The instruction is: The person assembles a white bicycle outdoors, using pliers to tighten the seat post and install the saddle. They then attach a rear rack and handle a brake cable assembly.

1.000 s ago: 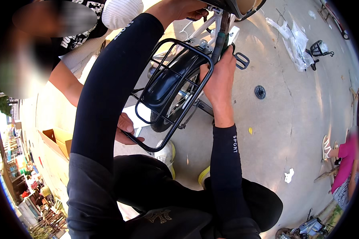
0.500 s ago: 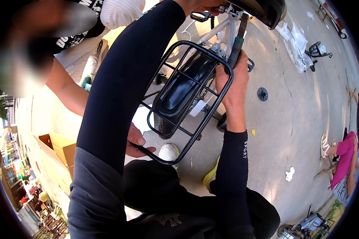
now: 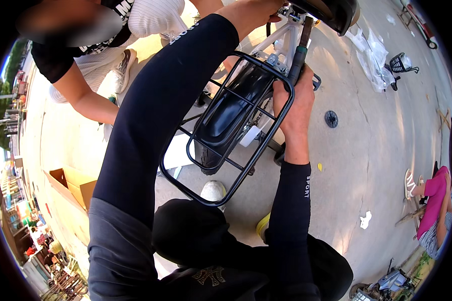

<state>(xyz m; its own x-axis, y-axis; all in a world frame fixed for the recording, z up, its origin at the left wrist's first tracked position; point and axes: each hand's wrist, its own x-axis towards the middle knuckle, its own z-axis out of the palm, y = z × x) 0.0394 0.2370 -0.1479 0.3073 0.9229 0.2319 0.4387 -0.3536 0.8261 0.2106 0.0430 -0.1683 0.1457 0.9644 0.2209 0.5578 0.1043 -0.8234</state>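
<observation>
A small bicycle with a white frame (image 3: 288, 42) stands before me, its black saddle (image 3: 331, 15) at the top edge. My right hand (image 3: 295, 103) is closed around the black grip of a hand tool (image 3: 298, 57) with a green band. The tool's brownish metal shank reaches up beneath the saddle. My left hand (image 3: 253, 15) reaches across to the frame just left of the saddle; its fingers are bent there, and what they pinch is partly hidden. Below, a black wire rear rack (image 3: 246, 173) extends over the black mudguard (image 3: 231, 110) and rear wheel, close to my right wrist.
A co-worker's arm (image 3: 88, 100) is behind my left sleeve. An open cardboard box (image 3: 75, 188) stands at left, a white flat piece (image 3: 180, 154) under the rack. On the concrete at right lie a black disc (image 3: 331, 118), clear plastic (image 3: 371, 57) and a black basket (image 3: 401, 63). Another person (image 3: 434, 200) sits far right.
A co-worker's hand that held the rack's near left corner has let go and gone from there. The co-worker has shifted back. My own hands stay nearly in place.
</observation>
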